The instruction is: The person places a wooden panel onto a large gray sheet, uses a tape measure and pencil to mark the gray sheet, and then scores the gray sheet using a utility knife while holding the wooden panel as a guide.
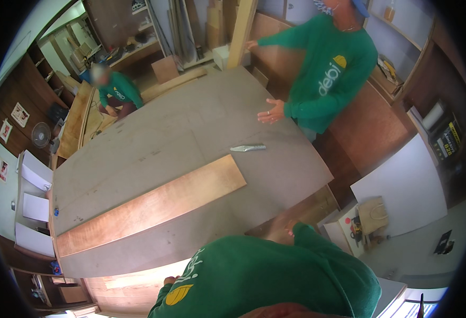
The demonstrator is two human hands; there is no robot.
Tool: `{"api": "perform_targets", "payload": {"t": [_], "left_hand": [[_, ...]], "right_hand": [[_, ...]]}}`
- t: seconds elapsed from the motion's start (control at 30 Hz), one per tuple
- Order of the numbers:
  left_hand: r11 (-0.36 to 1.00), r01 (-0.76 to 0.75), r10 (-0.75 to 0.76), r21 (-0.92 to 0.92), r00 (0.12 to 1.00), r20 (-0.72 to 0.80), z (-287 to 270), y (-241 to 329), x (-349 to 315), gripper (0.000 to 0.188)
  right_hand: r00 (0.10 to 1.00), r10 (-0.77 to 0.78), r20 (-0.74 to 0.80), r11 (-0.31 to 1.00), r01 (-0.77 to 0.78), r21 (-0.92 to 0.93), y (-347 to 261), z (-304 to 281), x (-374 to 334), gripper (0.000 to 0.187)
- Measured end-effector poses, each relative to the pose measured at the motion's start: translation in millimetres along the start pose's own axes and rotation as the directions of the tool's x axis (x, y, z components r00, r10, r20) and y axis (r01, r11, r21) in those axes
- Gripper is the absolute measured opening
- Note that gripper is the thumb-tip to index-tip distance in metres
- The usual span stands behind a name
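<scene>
My left hand (pixel 171 280) shows only in part beside my green sweatshirt, below the table's near edge; its fingers are mostly hidden. Out past the near right side of the table, my right hand (pixel 291 227) hangs with loose fingers and nothing visible in it. A long reddish-brown wooden board (pixel 156 204) lies flat across the large grey tabletop (pixel 137 153). Just beyond the board's right end rests a slim silver tool (pixel 247 148), which looks like a utility knife. Neither hand touches the board or the tool.
Across the table at right stands a co-worker (pixel 331 69), one hand (pixel 272 112) spread over the table edge, the other by an upright plank (pixel 242 34). Another person (pixel 119 95) crouches at the far left. White panels (pixel 408 185) and a fan (pixel 41 135) stand around.
</scene>
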State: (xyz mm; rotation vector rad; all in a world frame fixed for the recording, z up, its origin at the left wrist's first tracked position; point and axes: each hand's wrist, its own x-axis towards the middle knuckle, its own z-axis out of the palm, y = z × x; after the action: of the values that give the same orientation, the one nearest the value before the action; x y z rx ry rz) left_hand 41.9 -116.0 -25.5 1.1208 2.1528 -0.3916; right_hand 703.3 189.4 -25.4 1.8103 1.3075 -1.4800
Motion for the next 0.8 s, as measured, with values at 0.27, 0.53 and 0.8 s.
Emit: {"api": "perform_targets", "payload": {"t": [0.27, 0.53, 0.8], "left_hand": [[0.999, 0.002, -0.003, -0.035, 1.0, -0.012, -12.9, 13.8, 4.0, 0.071], [0.999, 0.023, -0.024, -0.024, 0.999, -0.021, -11.9, 4.2, 2.6, 0.07], [0.995, 0.025, -0.029, -0.093, 0.999, -0.041, -6.7, 20.7, 3.4, 0.062]], "right_hand": [[0.975, -0.22, 0.026, 0.938, 0.219, -0.268, 13.5, -12.5, 15.5, 0.034], [0.996, -0.081, -0.022, 0.987, 0.077, -0.14, -9.7, -5.7, -0.8, 0.028], [0.959, -0.283, -0.019, 0.95, 0.277, -0.145, 46.1, 5.8, 47.7, 0.03]]}}
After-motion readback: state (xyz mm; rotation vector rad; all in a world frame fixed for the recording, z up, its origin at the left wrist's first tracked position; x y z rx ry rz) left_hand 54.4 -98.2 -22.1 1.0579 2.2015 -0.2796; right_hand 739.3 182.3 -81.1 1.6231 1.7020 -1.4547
